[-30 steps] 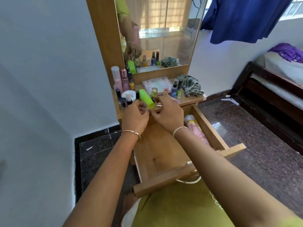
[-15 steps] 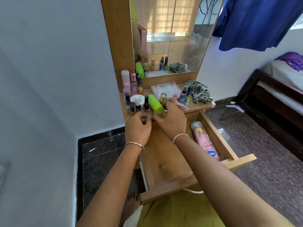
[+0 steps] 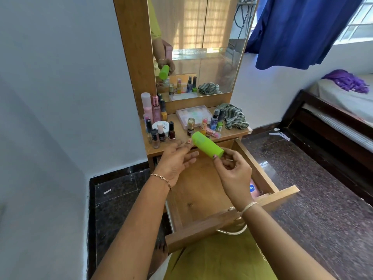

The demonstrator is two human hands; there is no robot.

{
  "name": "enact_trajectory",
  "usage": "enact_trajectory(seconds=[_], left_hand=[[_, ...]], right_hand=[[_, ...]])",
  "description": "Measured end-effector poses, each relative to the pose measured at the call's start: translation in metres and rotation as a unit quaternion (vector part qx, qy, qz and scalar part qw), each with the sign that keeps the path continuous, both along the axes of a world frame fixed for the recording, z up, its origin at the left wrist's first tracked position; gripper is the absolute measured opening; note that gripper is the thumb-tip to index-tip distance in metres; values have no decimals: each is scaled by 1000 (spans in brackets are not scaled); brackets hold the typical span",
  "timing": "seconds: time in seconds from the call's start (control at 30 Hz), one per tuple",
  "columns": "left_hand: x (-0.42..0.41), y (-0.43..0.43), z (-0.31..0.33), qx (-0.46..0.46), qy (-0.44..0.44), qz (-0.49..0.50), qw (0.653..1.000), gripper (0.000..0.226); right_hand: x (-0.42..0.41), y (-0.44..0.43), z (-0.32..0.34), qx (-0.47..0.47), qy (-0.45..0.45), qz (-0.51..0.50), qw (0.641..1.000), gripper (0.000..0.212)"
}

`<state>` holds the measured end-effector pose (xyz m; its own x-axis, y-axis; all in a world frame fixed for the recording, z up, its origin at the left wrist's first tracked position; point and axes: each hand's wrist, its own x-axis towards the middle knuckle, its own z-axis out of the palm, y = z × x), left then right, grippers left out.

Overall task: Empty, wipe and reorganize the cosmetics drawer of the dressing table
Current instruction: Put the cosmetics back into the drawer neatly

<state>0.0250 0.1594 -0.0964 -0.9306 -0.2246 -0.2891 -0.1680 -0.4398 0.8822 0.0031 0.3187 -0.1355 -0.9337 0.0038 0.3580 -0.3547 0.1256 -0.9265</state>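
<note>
A lime green bottle (image 3: 206,145) lies tilted in the air above the back of the open wooden drawer (image 3: 201,199). My right hand (image 3: 234,174) pinches its near end with the fingertips. My left hand (image 3: 177,158) is beside its far end, fingers spread, thumb touching the bottle. The drawer is almost bare; a pink lotion bottle (image 3: 254,190) lies along its right wall, mostly hidden by my right wrist. Several nail polish bottles (image 3: 161,134) and small cosmetics (image 3: 203,123) stand on the dressing table top (image 3: 181,142).
A striped cloth (image 3: 234,116) lies at the table top's right end, a clear compartment box (image 3: 191,116) at the back, tall pink bottles (image 3: 150,108) at the left under the mirror (image 3: 197,47). A bed (image 3: 333,122) stands to the right, a wall to the left.
The green bottle has come off the table top and is now held over the drawer. My right hand drew back toward me with it; my left hand opened.
</note>
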Motion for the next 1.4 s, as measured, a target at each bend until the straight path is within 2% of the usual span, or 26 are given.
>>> enact_trajectory(seconds=[0.07,0.2,0.5,0.6,0.73,0.83,1.1,1.27,1.4], left_hand=[[1,5,-1,33,21,-36,999,42],[1,22,-5,-8,39,-33,999,34],[1,36,-19,-45,19,-11,999,39],[-2,39,-26,-57,13,-12,998,38],[-6,41,-37,-85,6,-12,996,47],[-11,43,-45,-118,1,-7,993,48],[-27,45,-64,-116,-9,12,993,46],[-41,53,-67,-220,27,49,974,47],[-53,57,-70,-262,25,44,964,46]], right_hand=[[5,10,-6,-23,-33,31,999,27],[10,28,-11,-37,-90,95,991,32],[-2,47,-17,58,-148,155,975,38],[-10,51,-17,70,-156,154,973,39],[-20,56,-17,22,-184,118,976,41],[-26,57,-21,-6,-186,74,980,33],[-46,55,-32,53,-168,0,984,21],[-60,56,-38,35,-206,26,978,25],[-70,55,-41,42,-215,22,976,25]])
